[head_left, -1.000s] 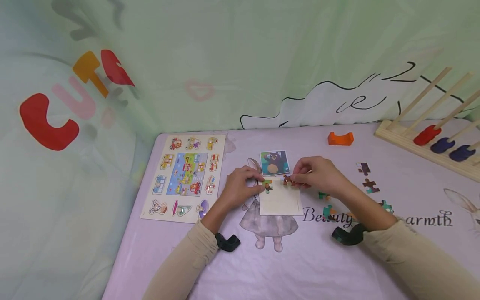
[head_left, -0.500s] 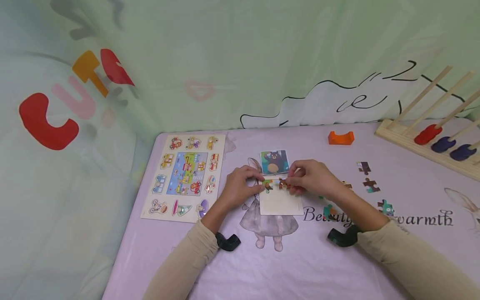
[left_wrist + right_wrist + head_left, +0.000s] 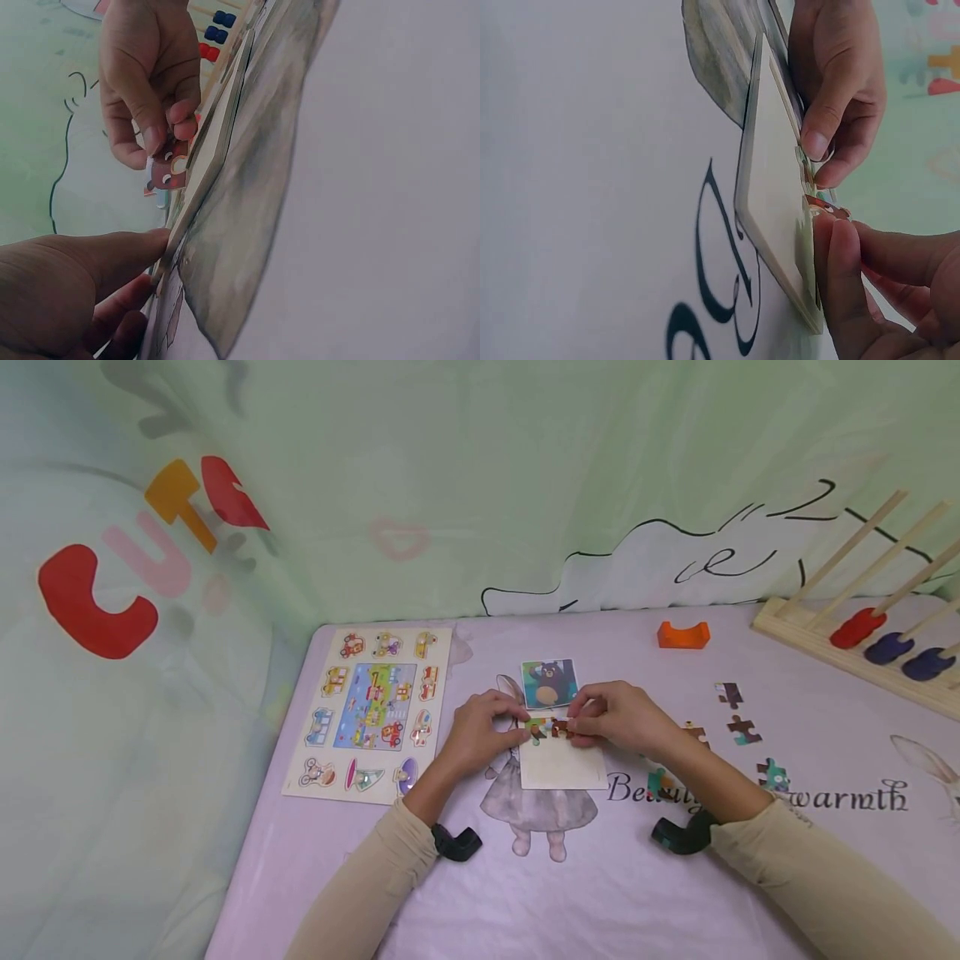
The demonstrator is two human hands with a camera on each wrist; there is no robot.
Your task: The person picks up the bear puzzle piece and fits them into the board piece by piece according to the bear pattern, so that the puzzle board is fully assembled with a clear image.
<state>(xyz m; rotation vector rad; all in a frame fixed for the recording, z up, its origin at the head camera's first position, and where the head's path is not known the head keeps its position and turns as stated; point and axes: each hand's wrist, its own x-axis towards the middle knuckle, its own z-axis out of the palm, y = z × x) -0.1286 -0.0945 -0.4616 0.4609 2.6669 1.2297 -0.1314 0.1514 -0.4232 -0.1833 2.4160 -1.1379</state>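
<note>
A pale square puzzle board (image 3: 562, 768) lies on the table, with a green and brown jigsaw piece (image 3: 536, 732) in its upper left corner. My left hand (image 3: 483, 735) holds the board's left edge, thumb and fingertips beside that corner piece. Between the thumb and fingers of my right hand (image 3: 618, 718) is a brown jigsaw piece with a bear's face (image 3: 169, 172), pinched over the board's top edge. In the left wrist view this piece stands tilted above the board. Just behind the board lies a bear picture card (image 3: 550, 685).
Loose jigsaw pieces (image 3: 743, 730) lie to the right, some partly behind the right forearm. A knobbed vehicle puzzle (image 3: 375, 706) lies left. An orange block (image 3: 683, 635) and a wooden bead stacker (image 3: 855, 652) stand at the back right, near the curtain (image 3: 450, 485).
My right hand has moved left with the bear-face piece, bringing it over the board close to the corner piece. The left hand has stayed in place.
</note>
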